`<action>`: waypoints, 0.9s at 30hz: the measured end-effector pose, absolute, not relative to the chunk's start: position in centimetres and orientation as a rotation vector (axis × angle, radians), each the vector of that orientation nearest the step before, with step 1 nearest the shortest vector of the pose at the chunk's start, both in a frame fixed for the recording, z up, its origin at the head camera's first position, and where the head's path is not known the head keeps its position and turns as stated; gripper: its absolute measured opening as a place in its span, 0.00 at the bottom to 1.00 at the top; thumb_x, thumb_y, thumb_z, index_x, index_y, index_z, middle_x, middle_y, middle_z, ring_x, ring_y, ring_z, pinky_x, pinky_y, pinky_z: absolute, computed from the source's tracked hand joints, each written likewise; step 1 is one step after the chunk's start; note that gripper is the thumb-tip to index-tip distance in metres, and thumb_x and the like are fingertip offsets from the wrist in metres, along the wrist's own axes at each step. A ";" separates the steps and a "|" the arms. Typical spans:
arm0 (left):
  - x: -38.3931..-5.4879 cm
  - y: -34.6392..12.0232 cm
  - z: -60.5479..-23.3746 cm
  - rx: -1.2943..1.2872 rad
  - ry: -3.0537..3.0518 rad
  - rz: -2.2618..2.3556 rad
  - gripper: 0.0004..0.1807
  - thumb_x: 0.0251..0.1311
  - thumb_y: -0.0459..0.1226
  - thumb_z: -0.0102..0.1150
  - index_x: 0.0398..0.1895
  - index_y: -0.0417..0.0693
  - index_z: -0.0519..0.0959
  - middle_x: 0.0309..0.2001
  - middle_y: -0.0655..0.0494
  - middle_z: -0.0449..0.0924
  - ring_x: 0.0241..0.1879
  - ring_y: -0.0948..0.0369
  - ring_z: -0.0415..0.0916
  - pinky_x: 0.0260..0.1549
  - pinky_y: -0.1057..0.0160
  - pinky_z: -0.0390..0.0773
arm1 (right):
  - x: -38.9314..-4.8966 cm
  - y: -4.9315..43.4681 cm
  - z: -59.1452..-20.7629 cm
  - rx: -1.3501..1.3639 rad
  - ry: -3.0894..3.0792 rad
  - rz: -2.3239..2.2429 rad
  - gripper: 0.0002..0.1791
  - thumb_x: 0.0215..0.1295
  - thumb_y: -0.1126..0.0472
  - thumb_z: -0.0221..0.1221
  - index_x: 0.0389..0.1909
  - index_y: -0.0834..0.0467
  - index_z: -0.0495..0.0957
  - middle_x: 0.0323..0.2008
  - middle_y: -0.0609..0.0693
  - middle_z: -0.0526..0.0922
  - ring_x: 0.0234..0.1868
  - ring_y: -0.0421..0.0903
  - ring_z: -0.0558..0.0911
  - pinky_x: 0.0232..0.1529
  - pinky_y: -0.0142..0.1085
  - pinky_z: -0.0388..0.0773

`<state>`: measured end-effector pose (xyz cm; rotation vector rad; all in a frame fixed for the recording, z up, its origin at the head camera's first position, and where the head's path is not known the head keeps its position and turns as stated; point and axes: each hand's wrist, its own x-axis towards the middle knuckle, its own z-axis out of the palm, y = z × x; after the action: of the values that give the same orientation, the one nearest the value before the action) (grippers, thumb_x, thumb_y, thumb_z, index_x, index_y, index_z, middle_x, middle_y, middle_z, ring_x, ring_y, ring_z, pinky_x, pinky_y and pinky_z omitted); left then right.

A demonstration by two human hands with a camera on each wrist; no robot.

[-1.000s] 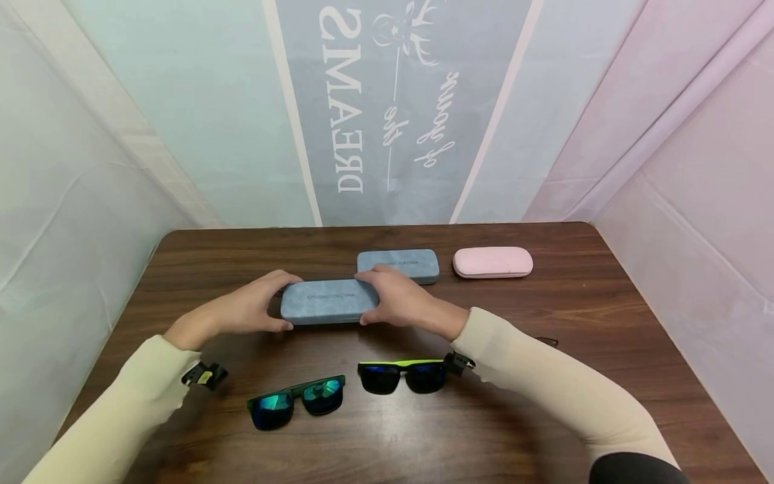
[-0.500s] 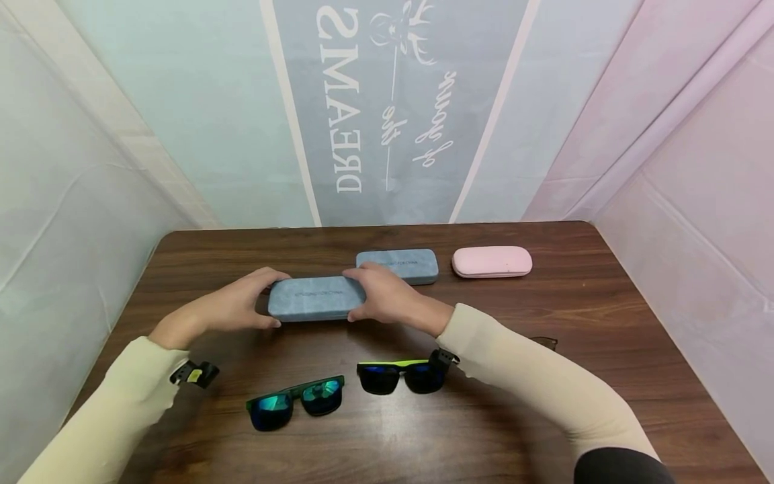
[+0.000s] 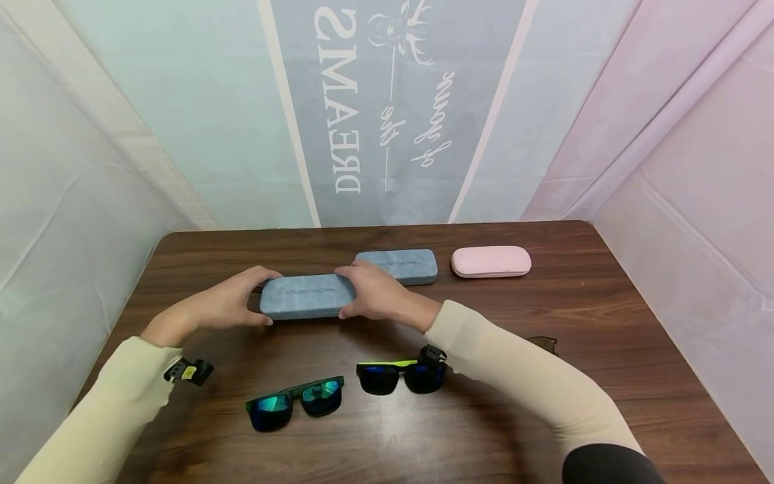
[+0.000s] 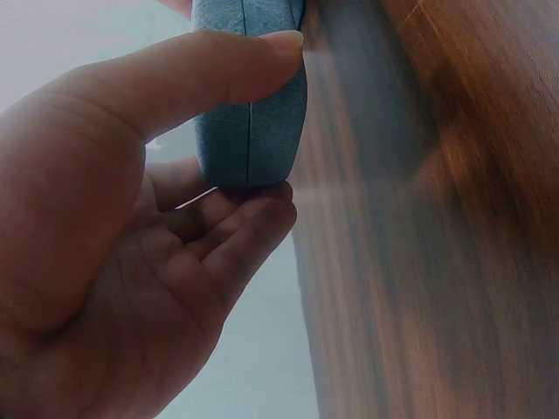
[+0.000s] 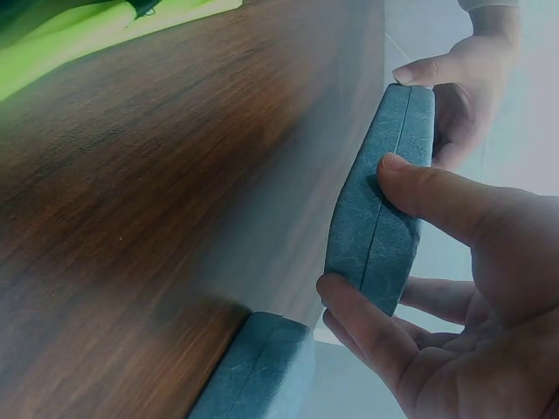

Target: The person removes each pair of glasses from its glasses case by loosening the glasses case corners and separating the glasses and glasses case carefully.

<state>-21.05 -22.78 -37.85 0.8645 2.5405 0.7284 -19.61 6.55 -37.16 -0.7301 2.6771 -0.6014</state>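
A blue-grey glasses case (image 3: pixel 308 299) with printed lettering on its lid is held lengthwise between both hands. At its left end, my left hand (image 3: pixel 220 304) grips with the thumb on the near side and fingers at the far side. My right hand (image 3: pixel 376 292) grips the opposite end the same way. In the left wrist view, the thumb lies across the seam of the shut case (image 4: pixel 249 131). The right wrist view shows thumb and fingers around the other end of the case (image 5: pixel 376 227). Whether it touches the table, I cannot tell.
A second blue-grey case (image 3: pixel 402 267) lies behind my right hand, with a pink case (image 3: pixel 491 261) to its right. Nearer are green-framed sunglasses (image 3: pixel 272 411) and black sunglasses with yellow-green temples (image 3: pixel 379 380). My right sleeve partly hides another pair of glasses (image 3: pixel 546 344).
Both hands have moved left together with the blue-grey case, and slightly away from me. The other cases and the sunglasses have stayed in place.
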 end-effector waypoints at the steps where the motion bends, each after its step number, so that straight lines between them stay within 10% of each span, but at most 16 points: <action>1: -21.1 -22.8 -37.9 0.863 2.543 0.727 0.39 0.54 0.33 0.76 0.67 0.30 0.67 0.61 0.38 0.71 0.60 0.43 0.72 0.57 0.41 0.74 | -19.7 6.5 -37.2 -0.729 2.679 -0.600 0.44 0.59 0.51 0.75 0.73 0.61 0.68 0.62 0.58 0.75 0.58 0.50 0.76 0.60 0.42 0.73; 27: -22.3 -24.0 -38.1 0.830 2.573 0.745 0.41 0.55 0.32 0.76 0.68 0.29 0.65 0.63 0.33 0.69 0.61 0.39 0.70 0.57 0.38 0.72 | -21.1 4.3 -37.4 -0.681 2.729 -0.530 0.44 0.62 0.52 0.73 0.75 0.62 0.64 0.65 0.59 0.72 0.61 0.50 0.76 0.61 0.39 0.73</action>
<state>-22.32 -24.03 -38.13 0.8299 2.5730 0.7455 -21.09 4.34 -37.42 -0.6812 2.7293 -0.5305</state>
